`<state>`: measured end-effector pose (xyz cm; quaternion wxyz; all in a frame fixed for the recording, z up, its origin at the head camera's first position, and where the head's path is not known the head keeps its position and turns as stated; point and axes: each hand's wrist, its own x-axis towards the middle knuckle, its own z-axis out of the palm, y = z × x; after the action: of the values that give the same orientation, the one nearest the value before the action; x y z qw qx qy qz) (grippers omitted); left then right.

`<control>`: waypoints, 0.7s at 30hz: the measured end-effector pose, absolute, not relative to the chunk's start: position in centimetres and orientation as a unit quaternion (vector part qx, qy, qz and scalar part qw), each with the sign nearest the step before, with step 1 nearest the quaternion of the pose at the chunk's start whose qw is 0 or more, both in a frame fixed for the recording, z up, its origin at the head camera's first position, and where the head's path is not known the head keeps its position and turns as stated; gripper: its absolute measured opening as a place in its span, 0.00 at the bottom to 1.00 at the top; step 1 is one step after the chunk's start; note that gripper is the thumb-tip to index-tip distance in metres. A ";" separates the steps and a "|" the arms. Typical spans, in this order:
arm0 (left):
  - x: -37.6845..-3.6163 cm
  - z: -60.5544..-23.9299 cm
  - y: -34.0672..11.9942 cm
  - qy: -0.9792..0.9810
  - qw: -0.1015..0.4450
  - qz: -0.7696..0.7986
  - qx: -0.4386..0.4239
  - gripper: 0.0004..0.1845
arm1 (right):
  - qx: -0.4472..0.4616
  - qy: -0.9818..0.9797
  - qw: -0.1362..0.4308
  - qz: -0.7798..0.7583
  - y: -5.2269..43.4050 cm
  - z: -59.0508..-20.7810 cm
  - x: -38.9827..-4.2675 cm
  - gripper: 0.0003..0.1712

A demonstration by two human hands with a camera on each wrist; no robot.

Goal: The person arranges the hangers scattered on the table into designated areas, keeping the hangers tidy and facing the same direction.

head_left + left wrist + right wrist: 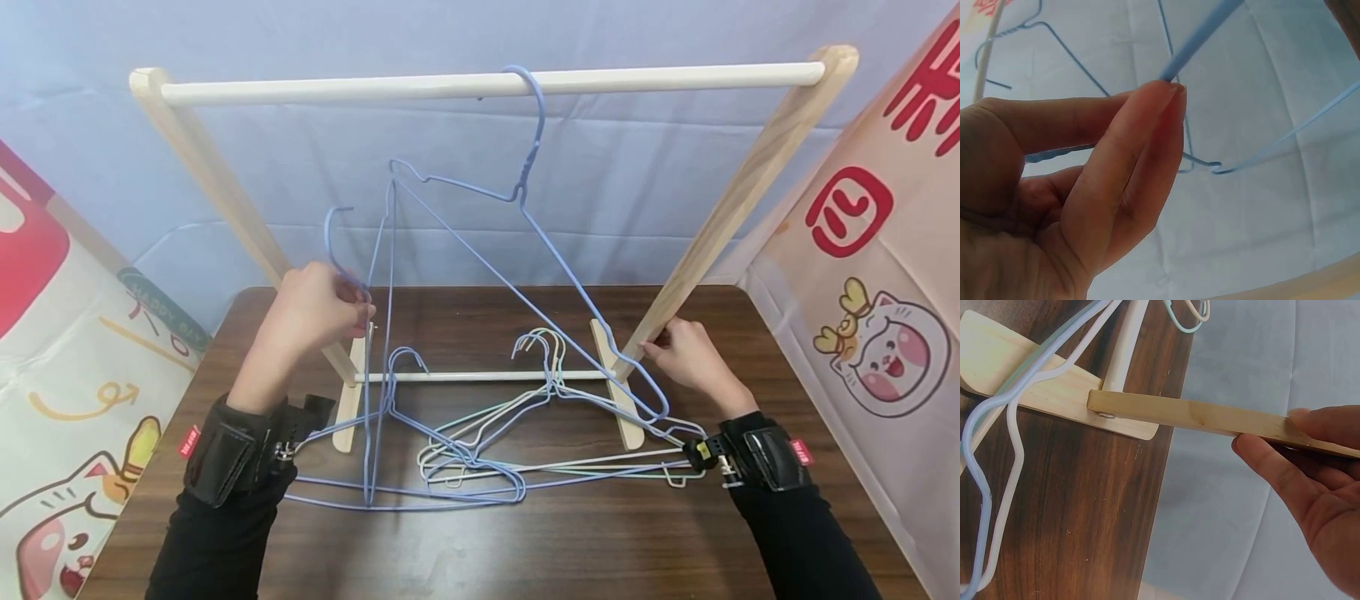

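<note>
Dark wood table [562, 550] nearest; loose pile of hangers [552, 387] on it, blue, white, pale green wire. Left hand [315, 308] is up off the tabletop, fingertips and thumb pinching a blue hanger [1202, 39], its hook upward, below the top bar [337, 88]. Right hand [690, 354] grips the right upright [723, 217] low down, thumb and fingers on opposite sides. Second blue hanger [540, 125] hangs tilted, hooked over that bar. Pale blue cloth [300, 37] behind.
</note>
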<state>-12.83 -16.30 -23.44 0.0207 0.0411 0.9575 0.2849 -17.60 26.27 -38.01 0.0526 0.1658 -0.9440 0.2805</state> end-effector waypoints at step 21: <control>-12.4 -21.5 -15.3 0.961 -0.002 0.272 0.052 0.08 | 0.159 -0.944 0.034 0.287 26.2 -37.7 -17.5 0.10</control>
<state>-12.36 -15.28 -21.48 -0.0017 0.0519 0.9608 0.2722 -17.49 26.19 -37.73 0.0339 0.1587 -0.9441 0.2868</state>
